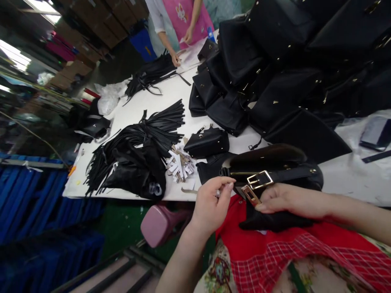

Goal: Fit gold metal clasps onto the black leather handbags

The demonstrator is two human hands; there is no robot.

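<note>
A black handbag (301, 182) lies at the table's front edge, partly over my lap. It has a gold rectangular buckle (260, 179) on a strap, and below that a gold slotted clasp plate (251, 195). My right hand (279, 198) grips the clasp plate with thumb and fingers, by the black flap under it. Just left of the buckle, my left hand (214, 201) is closed in a pinch close to the bag's edge. Something small and pale shows between its fingers, too little to name.
Black bags (275, 81) are heaped on the right of the white table (171, 91). Black strap bundles (146, 130) and paper scraps (180, 162) lie left. A co-worker in a pink apron (186, 18) stands across. A pink stool (155, 226) is below the edge.
</note>
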